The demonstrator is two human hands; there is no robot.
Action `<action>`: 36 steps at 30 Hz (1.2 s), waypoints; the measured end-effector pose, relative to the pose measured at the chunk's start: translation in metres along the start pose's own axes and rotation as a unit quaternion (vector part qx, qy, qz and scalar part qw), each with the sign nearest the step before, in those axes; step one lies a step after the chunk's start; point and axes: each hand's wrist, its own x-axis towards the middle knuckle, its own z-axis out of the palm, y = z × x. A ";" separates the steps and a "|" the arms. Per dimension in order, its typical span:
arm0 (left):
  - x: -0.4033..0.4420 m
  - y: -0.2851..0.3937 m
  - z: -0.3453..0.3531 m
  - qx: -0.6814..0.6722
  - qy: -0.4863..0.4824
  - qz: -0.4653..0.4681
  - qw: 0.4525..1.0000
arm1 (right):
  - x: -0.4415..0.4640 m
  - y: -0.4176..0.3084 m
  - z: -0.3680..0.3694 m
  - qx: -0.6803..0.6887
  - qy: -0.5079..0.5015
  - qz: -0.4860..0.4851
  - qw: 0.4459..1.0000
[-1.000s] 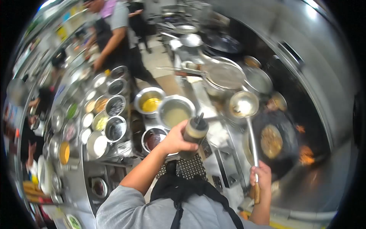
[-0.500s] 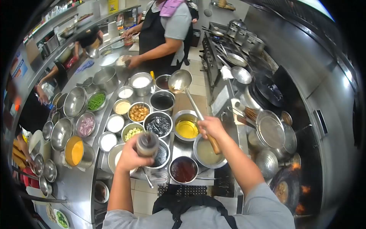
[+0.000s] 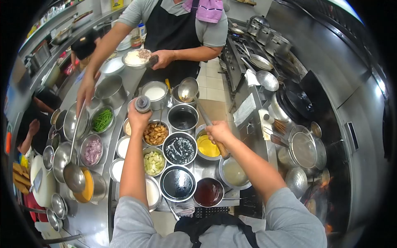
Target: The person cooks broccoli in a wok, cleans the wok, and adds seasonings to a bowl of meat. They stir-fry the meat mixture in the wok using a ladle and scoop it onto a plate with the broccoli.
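My right hand [image 3: 219,134] is closed around the wooden handle of a long metal ladle [image 3: 189,88]. The ladle's bowl hangs over a pot [image 3: 177,99] at the back of the containers, partly covering it. In my left hand [image 3: 139,119] is a small clear bottle [image 3: 143,104] with a greyish top, held above the fried brown pieces [image 3: 156,134]. Beneath my arms stand a pot of yellow oil [image 3: 209,146], bowls of dark liquid [image 3: 178,182], pale green chunks [image 3: 154,162] and a dark red sauce pot [image 3: 209,191].
Across the counter a co-worker [image 3: 178,37] holds a pan of white and pinkish food [image 3: 137,57] and reaches a second ladle [image 3: 74,177] over a pot of orange liquid [image 3: 88,186]. Flames [image 3: 328,227] show by a wok at right. Strainers [image 3: 304,146] and stacked woks [image 3: 297,97] line that side.
My left hand has carried the bottle forward, away from me. The ladle's bowl has shifted slightly left. The co-worker has leaned in, lifting the pan and extending a ladle to the orange pot.
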 end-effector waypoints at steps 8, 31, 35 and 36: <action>0.020 -0.035 0.035 0.083 -0.029 -0.003 0.996 | 0.000 0.000 -0.010 0.019 -0.027 -0.004 0.999; -0.135 0.107 0.043 -0.137 -0.144 0.090 0.976 | -0.569 0.138 -0.237 0.641 0.194 -0.068 0.739; -0.319 0.228 0.109 -0.175 -0.299 0.145 0.927 | -0.616 0.259 -0.290 0.302 0.475 0.124 0.817; -0.368 0.251 0.115 -0.170 -0.397 0.095 0.897 | -0.625 0.297 -0.304 0.183 0.506 0.180 0.823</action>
